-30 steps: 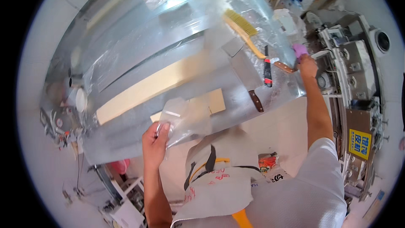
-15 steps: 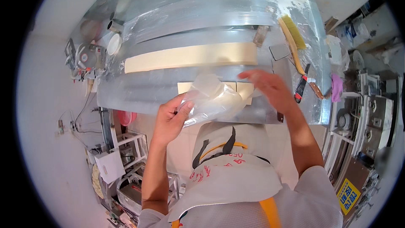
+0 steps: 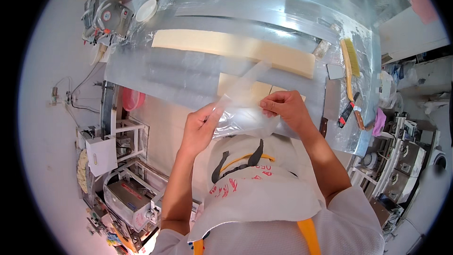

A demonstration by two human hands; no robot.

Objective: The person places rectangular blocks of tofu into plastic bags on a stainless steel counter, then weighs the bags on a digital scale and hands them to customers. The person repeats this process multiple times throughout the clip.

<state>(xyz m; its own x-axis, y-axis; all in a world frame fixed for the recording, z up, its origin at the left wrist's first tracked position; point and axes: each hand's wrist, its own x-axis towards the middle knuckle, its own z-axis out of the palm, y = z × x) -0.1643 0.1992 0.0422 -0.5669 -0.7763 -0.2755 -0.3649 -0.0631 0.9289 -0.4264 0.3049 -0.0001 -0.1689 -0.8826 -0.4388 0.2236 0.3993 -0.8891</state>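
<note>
My left hand (image 3: 200,127) grips a clear plastic bag (image 3: 236,123) low over the front edge of the steel table (image 3: 141,66). My right hand (image 3: 288,111), thumb and fingertips pinched, holds the bag's other side. Behind the bag lie pale, flat rectangular pieces (image 3: 227,81), partly covered by it. Farther back, a long pale yellow strip, perhaps dough (image 3: 198,42), stretches across the steel surface. A dark wooden knife handle (image 3: 323,126) shows just right of my right forearm, its blade flat on the table.
Along the table's right lie a bristle brush (image 3: 350,59), black-red tool (image 3: 346,113), small grey plate (image 3: 335,72) and purple cloth (image 3: 379,122). Back left hold a white dish (image 3: 146,10) and appliance (image 3: 107,16). Metal machines (image 3: 408,160) line the right; a pink basin (image 3: 132,99) sits below left.
My right hand has left the purple cloth, moved left and taken hold of the bag. My left hand keeps its grip. The view has turned, shifting the table around in the picture.
</note>
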